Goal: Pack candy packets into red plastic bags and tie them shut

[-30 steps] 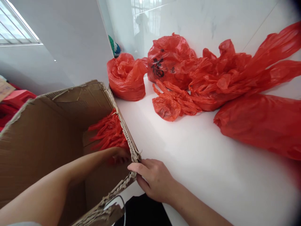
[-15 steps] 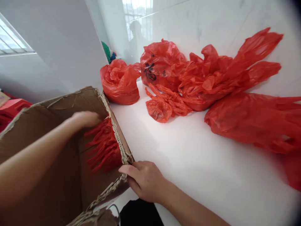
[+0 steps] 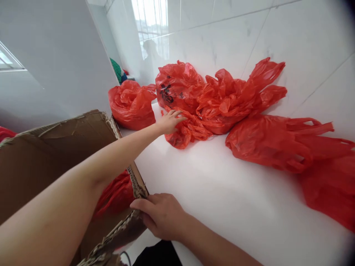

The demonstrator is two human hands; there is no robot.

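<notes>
My left hand (image 3: 169, 122) reaches out over the box's edge, its fingers apart on top of a small crumpled red plastic bag (image 3: 180, 138); it seems to touch the bag without a closed hold. My right hand (image 3: 161, 214) is closed round the near corner of an open cardboard box (image 3: 138, 186) with ragged, torn rims. Inside the box lies another red plastic bag (image 3: 118, 194), partly hidden behind my left forearm.
On the white table (image 3: 199, 184) stand a full red bag (image 3: 131, 105), a red bag with black print (image 3: 180, 87), a bunched red bag (image 3: 226, 99) and a long red bag (image 3: 266, 140). A tiled wall (image 3: 216, 37) rises behind.
My left hand has moved from inside the box, by the red bag there, out to the small red bag on the table. My right hand keeps its hold on the box corner.
</notes>
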